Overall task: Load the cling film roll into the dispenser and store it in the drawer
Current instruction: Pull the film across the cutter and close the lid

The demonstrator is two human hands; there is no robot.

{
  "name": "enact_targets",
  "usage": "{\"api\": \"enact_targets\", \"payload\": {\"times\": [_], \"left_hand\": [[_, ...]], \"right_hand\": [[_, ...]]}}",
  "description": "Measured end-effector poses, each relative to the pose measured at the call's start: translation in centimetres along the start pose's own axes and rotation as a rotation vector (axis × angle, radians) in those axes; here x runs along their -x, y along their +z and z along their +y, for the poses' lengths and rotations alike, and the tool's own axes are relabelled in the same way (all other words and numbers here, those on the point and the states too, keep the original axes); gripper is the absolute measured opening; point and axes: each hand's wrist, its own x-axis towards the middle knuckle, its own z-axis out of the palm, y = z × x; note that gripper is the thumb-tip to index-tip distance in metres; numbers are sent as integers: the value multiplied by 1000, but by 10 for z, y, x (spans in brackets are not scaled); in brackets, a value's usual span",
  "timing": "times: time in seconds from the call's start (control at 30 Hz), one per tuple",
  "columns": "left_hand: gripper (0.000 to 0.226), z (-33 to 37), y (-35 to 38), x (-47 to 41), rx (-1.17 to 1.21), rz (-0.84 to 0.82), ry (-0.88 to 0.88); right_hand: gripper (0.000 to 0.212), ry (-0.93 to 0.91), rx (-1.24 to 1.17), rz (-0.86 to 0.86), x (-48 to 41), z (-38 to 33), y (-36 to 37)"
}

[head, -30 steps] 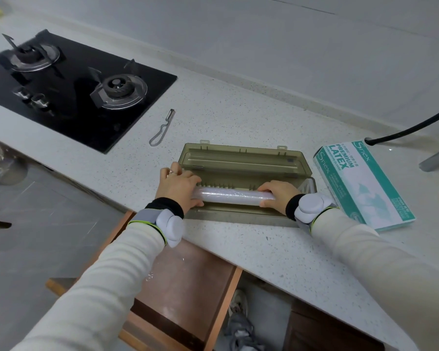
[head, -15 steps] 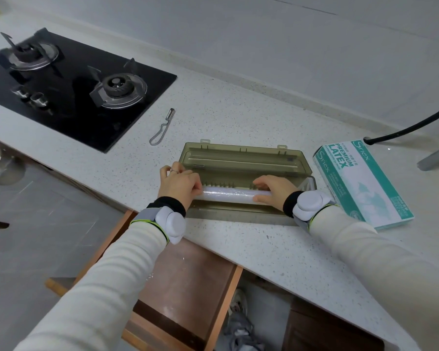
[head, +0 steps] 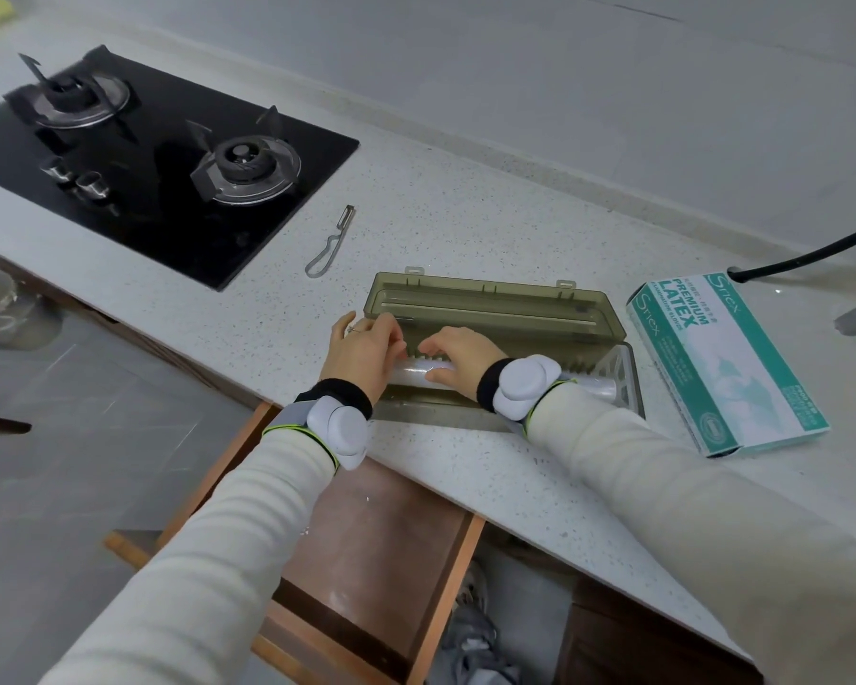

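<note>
The cling film roll [head: 417, 373] lies in the lower tray of the dispenser [head: 490, 309], its long axis running along the tray's length, left to right and parallel to the front edge of the countertop [head: 465, 229]. One end is under your left hand [head: 364, 351]. The other end points towards the dispenser's right end wall and shows through the clear plastic there.

The left hand sits at the dispenser's left end with its fingers curled down over that end of the roll, gripping it. Your right hand [head: 458, 351] is just beside it, left of the tray's middle. Its fingers bend over the top of the roll and the thumb lies on the near side, so it holds the roll too. The fingertips of both hands nearly meet above the roll, against the tray's far wall. You cannot tell from here whether they also pinch a loose edge of film.

The dispenser stands open, its smoky olive lid thrown back flat on the counter behind the tray. The lid holds nothing but its own long rail.

Below the dispenser's front edge, the wooden drawer [head: 366, 536] is pulled out under your left forearm, with bare brown floor showing inside. To the dispenser's right lies a teal box of latex gloves [head: 727, 363], shut, close to but not touching it. Beyond the dispenser's left corner lies a metal peeler [head: 329, 242], and further left the black gas hob [head: 159, 165].
</note>
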Motion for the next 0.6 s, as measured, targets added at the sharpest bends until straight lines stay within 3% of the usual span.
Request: {"api": "enact_targets", "payload": {"times": [0.07,0.23,0.6], "left_hand": [[14,-1,0,1,11,-12,23],[40,7,3,-6,-143,-120,121],[14,6,7,-5,32,-119,84]], "right_hand": [[44,4,11,8,-2,-2,1],[37,13,29,8,0,0,-1],[25,5,35,-3,-5,1,-5]]}}
